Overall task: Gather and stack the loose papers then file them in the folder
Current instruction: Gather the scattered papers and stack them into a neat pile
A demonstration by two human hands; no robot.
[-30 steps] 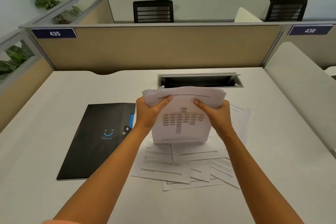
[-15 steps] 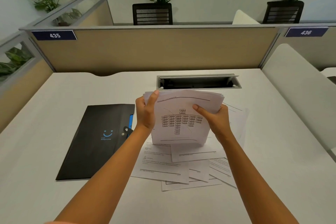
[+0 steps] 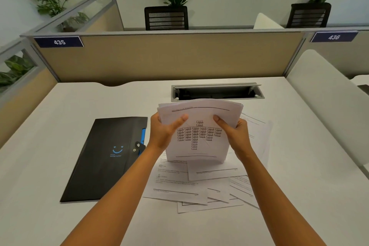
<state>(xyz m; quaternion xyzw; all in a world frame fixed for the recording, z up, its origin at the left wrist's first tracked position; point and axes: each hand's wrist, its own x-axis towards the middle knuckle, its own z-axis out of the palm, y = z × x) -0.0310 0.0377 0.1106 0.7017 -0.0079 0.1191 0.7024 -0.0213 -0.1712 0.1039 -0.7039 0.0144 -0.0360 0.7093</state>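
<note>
Lying beside the loose papers [image 3: 179,187], a closed black folder [image 3: 103,158] on the desk [image 3: 60,116].

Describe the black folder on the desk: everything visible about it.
The black folder lies flat and closed on the white desk, left of the loose papers and beside the left forearm. It looks like matte plastic, with a small blue smiley logo and tiny unreadable text below. A black flap with a snap button sits on its right edge, where a blue strip shows. Neither hand touches it.
</note>
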